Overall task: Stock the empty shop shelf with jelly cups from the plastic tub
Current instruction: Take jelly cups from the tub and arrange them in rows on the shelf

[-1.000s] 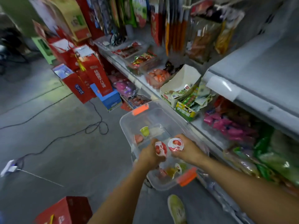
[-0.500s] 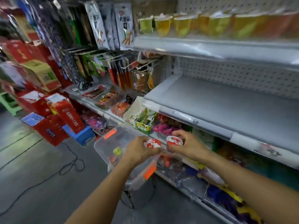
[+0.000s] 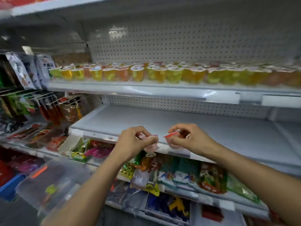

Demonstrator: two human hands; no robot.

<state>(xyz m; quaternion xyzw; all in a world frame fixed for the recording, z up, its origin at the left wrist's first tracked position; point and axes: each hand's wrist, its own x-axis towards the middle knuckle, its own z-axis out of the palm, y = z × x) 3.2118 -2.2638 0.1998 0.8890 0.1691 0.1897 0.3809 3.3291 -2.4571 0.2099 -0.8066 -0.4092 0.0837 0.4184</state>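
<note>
Gripping jelly cups (image 3: 150, 148) at shelf edge (image 3: 97, 134)

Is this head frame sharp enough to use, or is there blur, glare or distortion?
Head view: left hand, right hand and their jelly cups read adequately; the plastic tub and edge packets are motion-smeared; wide-angle bowing curves the empty shelf; small glare patch on the pegboard.

Left hand (image 3: 135, 141) grips jelly cup (image 3: 150, 148); right hand (image 3: 189, 141) grips second cup (image 3: 173, 136); both near bare shelf (image 3: 179, 126) front edge.
</note>
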